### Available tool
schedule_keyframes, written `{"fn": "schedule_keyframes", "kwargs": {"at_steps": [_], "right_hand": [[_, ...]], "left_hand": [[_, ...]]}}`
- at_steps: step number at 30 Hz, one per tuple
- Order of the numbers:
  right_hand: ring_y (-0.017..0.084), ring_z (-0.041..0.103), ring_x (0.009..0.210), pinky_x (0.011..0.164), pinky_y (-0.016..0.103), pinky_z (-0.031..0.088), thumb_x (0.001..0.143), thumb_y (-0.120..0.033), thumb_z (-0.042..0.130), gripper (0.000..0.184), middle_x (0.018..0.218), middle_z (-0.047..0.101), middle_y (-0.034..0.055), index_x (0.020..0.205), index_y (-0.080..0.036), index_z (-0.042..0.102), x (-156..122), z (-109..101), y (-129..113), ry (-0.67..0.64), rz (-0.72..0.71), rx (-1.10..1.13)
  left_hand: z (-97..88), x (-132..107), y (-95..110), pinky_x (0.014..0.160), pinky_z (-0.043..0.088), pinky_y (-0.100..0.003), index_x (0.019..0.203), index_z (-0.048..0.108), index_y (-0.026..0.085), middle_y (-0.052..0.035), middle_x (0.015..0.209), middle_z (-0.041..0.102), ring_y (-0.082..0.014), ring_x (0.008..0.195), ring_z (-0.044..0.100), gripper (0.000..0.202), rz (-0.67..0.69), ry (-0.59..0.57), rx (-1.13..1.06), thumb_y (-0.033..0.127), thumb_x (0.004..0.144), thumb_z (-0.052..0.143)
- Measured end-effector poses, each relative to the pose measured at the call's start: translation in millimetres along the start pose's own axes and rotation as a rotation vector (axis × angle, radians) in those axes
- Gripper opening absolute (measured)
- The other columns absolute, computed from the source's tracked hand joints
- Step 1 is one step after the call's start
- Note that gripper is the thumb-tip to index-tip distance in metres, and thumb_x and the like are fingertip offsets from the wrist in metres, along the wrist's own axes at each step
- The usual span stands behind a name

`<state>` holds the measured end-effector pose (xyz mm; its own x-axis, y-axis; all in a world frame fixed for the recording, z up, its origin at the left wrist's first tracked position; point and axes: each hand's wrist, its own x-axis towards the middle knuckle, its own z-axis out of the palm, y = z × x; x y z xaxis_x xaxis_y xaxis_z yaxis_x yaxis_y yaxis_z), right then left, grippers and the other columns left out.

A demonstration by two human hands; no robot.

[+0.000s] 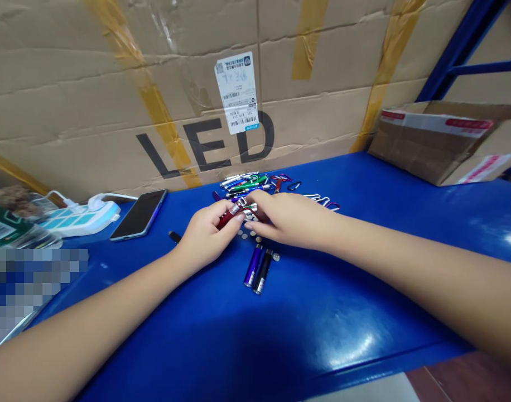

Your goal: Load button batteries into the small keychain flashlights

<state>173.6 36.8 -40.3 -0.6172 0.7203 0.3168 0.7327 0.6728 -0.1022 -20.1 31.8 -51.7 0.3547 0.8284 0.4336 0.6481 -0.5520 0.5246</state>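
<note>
My left hand [205, 231] is closed around a small red flashlight [228, 216], whose silvery end points up and right. A red carabiner [252, 212] curves below that end, with the fingers of my right hand [287, 218] pinched at it; the exact grip is partly hidden. Small round button cells [252, 234] are scattered on the blue table [188, 335] just below my fingers. Nearer to me, a purple flashlight [252, 268] and a black flashlight [263, 272] lie side by side, with a small silvery piece [276, 257] next to the black one.
Beyond my hands lies a pile of colored metal tubes [245, 183], with loose carabiners [294, 185] to its right. A phone [139, 215] and a power strip [82, 218] are at left. A large cardboard box [322, 111] borders the back; an open carton [431, 145] stands right.
</note>
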Motion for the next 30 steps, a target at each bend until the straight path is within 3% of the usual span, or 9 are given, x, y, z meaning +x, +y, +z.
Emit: {"fn": "schedule_keyframes", "kwargs": {"at_steps": [4,8,16,22,30], "right_hand": [[0.025,0.066,0.066,0.049,0.03,0.02,0.096,-0.036,0.034,0.032,0.078,0.071,0.01,0.106,-0.014,0.055,0,2,-6,-0.028,-0.03,-0.224],[0.027,0.068,0.068,0.049,0.031,0.019,0.093,-0.03,0.036,0.028,0.077,0.071,0.0109,0.103,-0.013,0.056,1,3,-8,-0.063,-0.015,-0.301],[0.024,0.065,0.073,0.054,0.031,0.024,0.097,-0.028,0.028,0.03,0.085,0.071,0.0107,0.101,-0.015,0.055,6,-8,6,-0.044,0.13,-0.194],[0.026,0.066,0.071,0.053,0.031,0.023,0.097,-0.031,0.026,0.033,0.082,0.071,0.0124,0.109,-0.013,0.051,4,-10,4,-0.029,0.059,-0.258],[0.03,0.069,0.072,0.051,0.031,0.028,0.097,-0.03,0.026,0.032,0.079,0.071,0.0146,0.112,-0.011,0.048,5,-5,0,-0.017,0.057,-0.309]], "left_hand": [[0.4,-1,-1,0.052,0.033,-0.021,0.069,0.049,0.018,0.0042,0.059,0.049,-0.0103,0.055,0.043,0.022,0.004,0.002,0.002,0.034,0.085,0.05],[0.7,-1,-1,0.053,0.034,-0.022,0.07,0.049,0.018,0.0039,0.059,0.049,-0.0108,0.056,0.045,0.025,0.03,-0.044,0.018,0.036,0.087,0.048],[-0.2,-2,-4,0.058,0.038,-0.023,0.082,0.056,0.018,0.0025,0.066,0.056,-0.0127,0.062,0.051,0.029,0.064,-0.071,0.033,0.039,0.094,0.04],[-0.9,-2,-1,0.065,0.041,-0.025,0.088,0.061,0.017,-0.0007,0.074,0.065,-0.0149,0.069,0.059,0.032,0.147,-0.119,0.078,0.036,0.096,0.035],[-0.4,-2,-1,0.071,0.041,-0.029,0.082,0.062,0.018,-0.0006,0.069,0.064,-0.0154,0.066,0.058,0.038,0.153,-0.115,0.16,0.034,0.096,0.031]]}}
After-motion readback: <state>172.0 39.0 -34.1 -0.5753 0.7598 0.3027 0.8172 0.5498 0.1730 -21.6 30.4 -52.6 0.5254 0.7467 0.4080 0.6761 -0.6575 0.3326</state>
